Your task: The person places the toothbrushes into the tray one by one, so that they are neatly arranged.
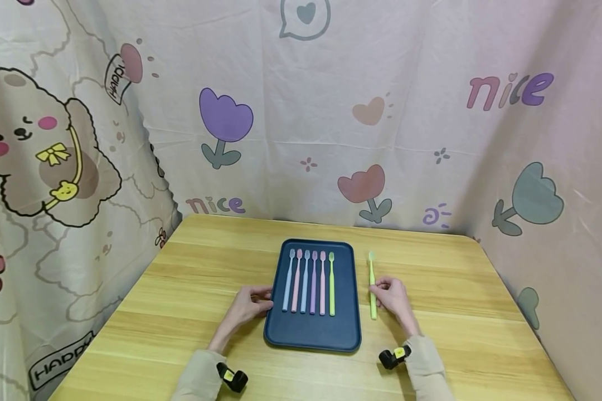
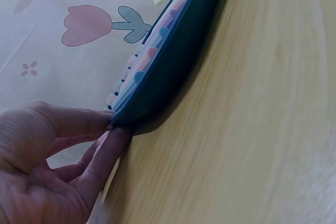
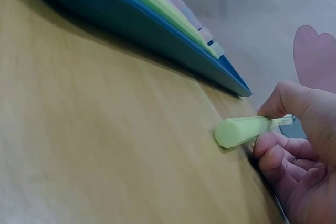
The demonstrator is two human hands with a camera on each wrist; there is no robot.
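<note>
A dark blue tray [image 1: 313, 334] lies on the table, with several toothbrushes side by side in it, handles toward me: blue, pink, purple and, at the right end, a yellow-green toothbrush [image 1: 332, 289]. My left hand [image 1: 251, 305] pinches the tray's left rim; in the left wrist view the thumb and fingers [image 2: 107, 150] meet at that edge. To the right of the tray, my right hand [image 1: 392, 295] holds a second yellow-green toothbrush [image 1: 373, 306] between thumb and fingers. Its handle end [image 3: 231, 134] faces the right wrist camera, close to the tabletop; whether it touches the wood I cannot tell.
The wooden table [image 1: 180, 289] extends on both sides of the tray. A patterned curtain [image 1: 301, 111] hangs behind it and along both sides. Small black devices [image 1: 393, 356] are strapped at both wrists.
</note>
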